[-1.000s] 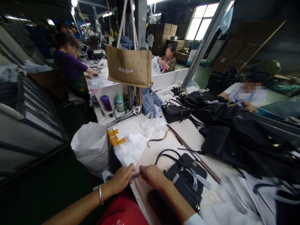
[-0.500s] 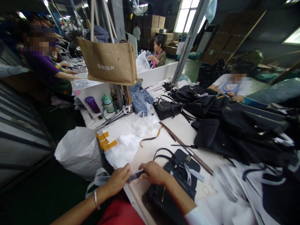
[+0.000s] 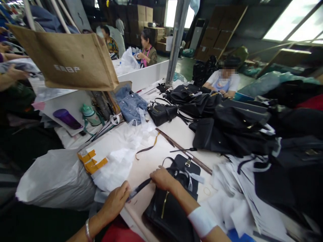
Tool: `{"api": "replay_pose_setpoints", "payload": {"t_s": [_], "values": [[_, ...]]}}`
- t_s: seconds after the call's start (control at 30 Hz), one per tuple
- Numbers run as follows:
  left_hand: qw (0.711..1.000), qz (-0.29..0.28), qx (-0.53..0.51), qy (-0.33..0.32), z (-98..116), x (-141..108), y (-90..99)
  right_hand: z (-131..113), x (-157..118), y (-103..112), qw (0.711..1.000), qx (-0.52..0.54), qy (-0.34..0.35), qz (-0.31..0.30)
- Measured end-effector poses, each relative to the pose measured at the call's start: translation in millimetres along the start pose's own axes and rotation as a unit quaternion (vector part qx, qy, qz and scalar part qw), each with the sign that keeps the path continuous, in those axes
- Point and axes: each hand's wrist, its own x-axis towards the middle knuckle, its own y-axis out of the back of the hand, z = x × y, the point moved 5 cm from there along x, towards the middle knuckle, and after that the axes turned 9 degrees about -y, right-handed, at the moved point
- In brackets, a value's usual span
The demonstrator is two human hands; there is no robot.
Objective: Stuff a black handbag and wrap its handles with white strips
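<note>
the left hand [image 3: 117,198] is clenched, thumb against bent fingers, round one end of a black strap [image 3: 144,185], with what looks like clear film on the strap just beside its fingertips. the right hand [image 3: 163,177] grasps the same strap farther along, ahead and to the right of the left one, so a short, slightly bowed length runs between the two over the pale tabletop [image 3: 143,164]. whether the strap joins the black bag [image 3: 157,215] is hidden behind the right hand. that bag lies just below the right hand and partly under its forearm, a gold zip [image 3: 165,204] showing; a flap with a metal clasp [image 3: 188,162] lies beyond the hand, to its right.

past the left hand, near it, are thin white sheets [image 3: 114,164], then orange tape [image 3: 93,163] at the table's edge. a white sack [image 3: 57,181] stands to the left of the left hand, well apart. beyond the right hand lies a narrow brown strip [image 3: 149,148], and farther out a smaller black bag [image 3: 163,113] beside a denim piece [image 3: 132,107]. to the right of the right hand are loose white sheets [image 3: 233,198], and behind them a heap of black bags [image 3: 227,124]; a person in a white top [image 3: 233,82] sits past the heap.
</note>
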Motion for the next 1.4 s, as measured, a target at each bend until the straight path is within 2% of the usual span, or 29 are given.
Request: {"api": "replay_pose_setpoints", "payload": {"t_s": [0.17, 0.23, 0.33, 0.37, 0.47, 0.53, 0.7, 0.8, 0.9, 1.07, 1.23, 1.27, 1.4], "values": [[1.000, -0.018, 0.003, -0.002, 10.0, 10.2, -3.1, -17.7, -6.3, -3.5, 0.993, 0.055, 0.108, -0.013], [1.000, -0.030, -0.009, -0.002, 12.5, 11.6, -4.6, -10.3, -8.3, -2.8, 0.994, 0.058, 0.093, -0.006], [0.999, -0.025, -0.021, 0.009, 12.0, 14.2, -7.0, 11.5, -7.0, -3.9, 1.000, 0.009, 0.012, -0.006], [1.000, -0.020, -0.021, 0.012, 11.4, 15.7, -8.2, 14.2, -6.5, -4.8, 1.000, 0.000, 0.005, -0.009], [0.999, -0.020, -0.028, 0.008, 11.5, 21.4, -13.7, 4.3, -7.8, -7.1, 0.997, 0.027, 0.071, -0.021], [0.999, -0.027, -0.031, 0.002, 13.5, 25.1, -17.2, 0.9, -10.3, -4.2, 0.993, 0.058, 0.102, -0.007], [1.000, -0.018, -0.017, 0.004, 21.0, 34.4, -19.0, 31.1, -12.1, 5.2, 0.998, 0.044, -0.018, 0.033], [1.000, -0.015, -0.020, 0.004, 26.3, 41.0, -21.4, 27.1, -15.1, 3.5, 0.999, 0.015, 0.012, 0.035], [0.999, -0.036, -0.027, -0.003, 31.2, 46.6, -28.2, 22.7, -22.4, 0.4, 0.997, 0.030, 0.050, 0.040], [0.999, -0.047, -0.017, -0.009, 38.3, 54.9, -38.4, 51.4, -33.8, 0.5, 0.993, 0.084, -0.043, 0.066], [0.998, -0.062, 0.005, -0.030, 50.1, 65.0, -50.3, 44.8, -40.4, -3.5, 0.992, 0.108, 0.032, 0.051], [0.997, -0.067, 0.008, -0.033, 51.8, 66.3, -52.3, 48.1, -42.4, -3.1, 0.991, 0.118, 0.030, 0.059], [0.997, -0.071, -0.003, -0.016, 52.9, 71.0, -54.9, 85.1, -50.3, -4.9, 0.981, 0.143, -0.090, 0.095]]}}
